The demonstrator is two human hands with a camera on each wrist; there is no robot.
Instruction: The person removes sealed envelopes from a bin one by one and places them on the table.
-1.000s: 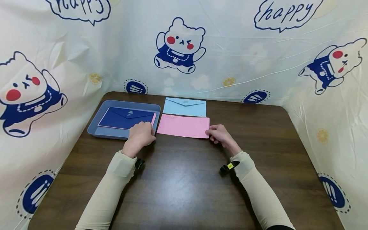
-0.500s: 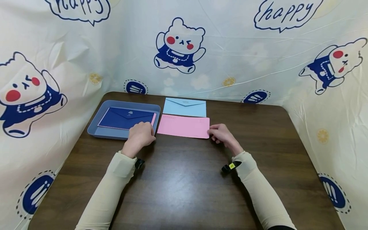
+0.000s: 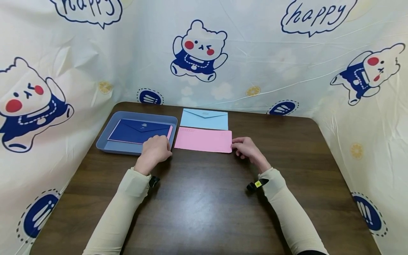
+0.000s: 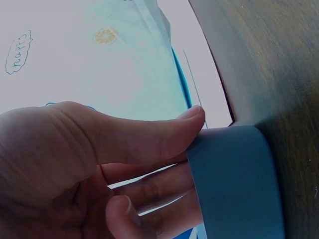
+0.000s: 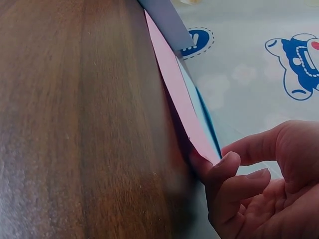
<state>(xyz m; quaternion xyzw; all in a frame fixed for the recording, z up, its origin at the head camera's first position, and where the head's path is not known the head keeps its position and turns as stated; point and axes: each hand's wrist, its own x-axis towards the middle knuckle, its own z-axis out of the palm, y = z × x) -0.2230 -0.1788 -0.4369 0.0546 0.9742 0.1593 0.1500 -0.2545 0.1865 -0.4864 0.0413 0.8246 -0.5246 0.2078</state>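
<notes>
My left hand (image 3: 154,148) grips the near right corner of the blue-grey tray (image 3: 103,141), thumb outside the wall (image 4: 234,174) and fingers inside. A dark blue envelope (image 3: 137,131) lies in the tray, flap side up, with a pink edge (image 3: 170,132) showing from under it. To the right of the tray, a pink envelope (image 3: 204,140) lies face up in front of a light blue envelope (image 3: 204,122). My right hand (image 3: 247,147) is at the pink envelope's right edge; in the right wrist view, its fingertips (image 5: 227,162) stand right at the corner, fingers loosely bent.
Everything lies on a brown wooden table (image 3: 197,212), toward its far left part. A pale curtain (image 3: 255,63) with cartoon bears hangs close behind the table and along both sides. A small black camera sits at each wrist.
My right hand has drawn slightly right, so its fingertips no longer overlap the pink envelope. The left hand, tray and other envelopes stay where they were.
</notes>
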